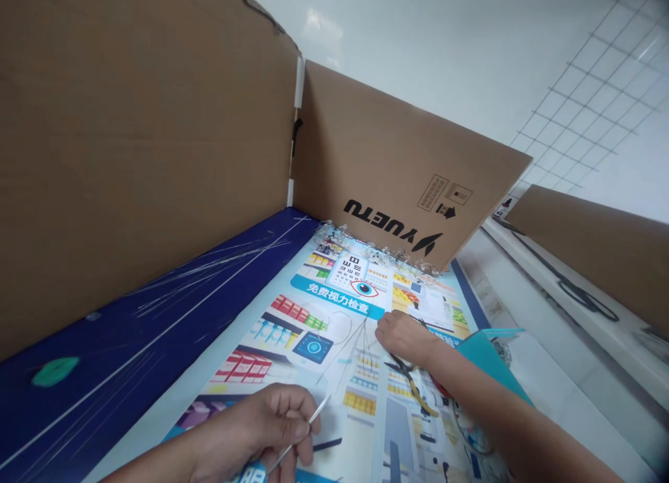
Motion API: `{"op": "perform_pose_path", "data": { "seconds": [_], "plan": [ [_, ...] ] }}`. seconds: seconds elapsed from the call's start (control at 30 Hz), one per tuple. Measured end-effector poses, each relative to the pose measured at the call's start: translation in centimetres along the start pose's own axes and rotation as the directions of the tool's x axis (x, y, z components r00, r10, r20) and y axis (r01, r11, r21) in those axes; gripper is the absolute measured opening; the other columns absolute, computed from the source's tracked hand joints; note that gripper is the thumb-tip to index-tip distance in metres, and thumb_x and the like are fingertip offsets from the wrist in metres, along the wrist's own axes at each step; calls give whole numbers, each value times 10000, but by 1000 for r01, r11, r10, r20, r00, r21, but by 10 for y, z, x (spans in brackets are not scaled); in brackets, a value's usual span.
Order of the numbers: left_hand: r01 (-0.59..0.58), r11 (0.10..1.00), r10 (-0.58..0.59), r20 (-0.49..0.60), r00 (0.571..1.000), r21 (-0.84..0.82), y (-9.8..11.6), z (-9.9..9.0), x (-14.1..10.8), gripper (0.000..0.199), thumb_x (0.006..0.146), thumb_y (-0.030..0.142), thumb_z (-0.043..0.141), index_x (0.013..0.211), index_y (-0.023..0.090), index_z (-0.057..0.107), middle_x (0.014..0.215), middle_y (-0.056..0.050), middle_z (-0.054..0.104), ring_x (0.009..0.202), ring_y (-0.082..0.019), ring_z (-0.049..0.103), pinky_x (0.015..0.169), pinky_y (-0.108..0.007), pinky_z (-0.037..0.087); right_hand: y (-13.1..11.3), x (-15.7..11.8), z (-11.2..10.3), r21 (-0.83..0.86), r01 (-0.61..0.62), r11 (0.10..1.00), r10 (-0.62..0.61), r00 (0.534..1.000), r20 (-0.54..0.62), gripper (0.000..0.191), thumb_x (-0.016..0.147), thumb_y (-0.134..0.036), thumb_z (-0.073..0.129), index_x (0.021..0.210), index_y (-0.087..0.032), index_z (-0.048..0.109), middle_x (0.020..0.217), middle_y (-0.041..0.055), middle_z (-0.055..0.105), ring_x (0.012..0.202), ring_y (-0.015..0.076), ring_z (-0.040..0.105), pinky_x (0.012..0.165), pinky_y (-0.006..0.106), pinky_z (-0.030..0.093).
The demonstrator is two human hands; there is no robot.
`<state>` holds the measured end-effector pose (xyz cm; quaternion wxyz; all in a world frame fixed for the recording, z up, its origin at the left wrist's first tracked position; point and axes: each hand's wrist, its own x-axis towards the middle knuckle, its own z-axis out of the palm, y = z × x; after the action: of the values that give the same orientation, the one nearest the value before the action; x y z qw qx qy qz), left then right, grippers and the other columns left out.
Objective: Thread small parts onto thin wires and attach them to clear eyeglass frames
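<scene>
At the lower middle, my left hand [285,424] is closed, pinching a thin silvery bundle of wire [320,408] between thumb and fingers. Fine dark strands [360,336] fan out from near its tip toward the top of the printed sheet. My right hand [405,336] rests farther up on that sheet with its fingers curled together; whatever they pinch is hidden. Just below my right wrist lie pliers [415,392] with yellow handles, partly covered by my forearm. A bright printed sheet [334,378] with shelves and an eye chart lies under both hands.
A tall cardboard panel [146,134] stands at left, joined to another panel [397,162] marked YUETU. Small clear pieces [387,251] line its base. Loose pale strands [209,267] lie on the dark blue strip. A teal folder [494,364] sits beside my right forearm.
</scene>
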<state>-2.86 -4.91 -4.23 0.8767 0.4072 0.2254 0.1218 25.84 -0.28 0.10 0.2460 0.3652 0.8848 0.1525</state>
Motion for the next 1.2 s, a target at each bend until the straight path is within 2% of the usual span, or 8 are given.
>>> {"op": "perform_pose_path", "data": {
  "seconds": [0.2,0.53,0.77,0.93,1.07,1.2],
  "plan": [
    [-13,1000,13,7,1000,-5,-4,-5,2,175,747,282,604,812,122,569,697,-57,673,488,-138,630,390,-174,412,0,19,-18,-48,46,998,-51,993,-110,119,857,-94,421,831,-142,526,795,69,568,781,198,504,623,321,339],
    [4,1000,-4,2,1000,14,0,-5,0,174,732,282,608,813,134,565,693,-46,679,460,-128,616,392,-181,414,1,33,-23,-42,146,988,-151,979,-136,152,864,-95,407,801,-138,539,788,64,568,798,198,495,646,323,346],
    [-1,1000,1,10,1000,8,1,-4,-1,139,738,252,596,797,132,557,700,-60,686,431,-125,600,352,-167,344,-4,46,-28,-9,158,987,-158,980,-119,165,865,-122,410,810,-129,566,798,82,572,812,201,505,658,331,362],
    [-8,1000,8,1,1000,-24,-1,-7,-1,166,742,276,605,806,130,557,708,-62,681,463,-131,613,380,-176,383,-11,55,-22,-34,234,972,-236,967,-98,178,829,-64,425,753,-121,575,755,86,583,773,207,521,621,333,354],
    [-57,998,55,-58,997,-39,2,-10,1,208,734,309,625,817,131,560,713,-53,669,499,-138,619,398,-185,397,-14,63,-21,-30,262,965,-264,961,-82,200,828,-47,408,749,-115,579,758,93,599,763,212,532,614,340,352],
    [-178,983,164,-216,963,-45,9,-11,1,234,727,337,644,813,130,572,697,-26,641,493,-111,586,434,-194,392,-12,68,-23,-15,268,963,-268,962,-59,175,825,-75,432,745,-124,579,749,87,611,759,203,539,615,331,356]
  ]
}}
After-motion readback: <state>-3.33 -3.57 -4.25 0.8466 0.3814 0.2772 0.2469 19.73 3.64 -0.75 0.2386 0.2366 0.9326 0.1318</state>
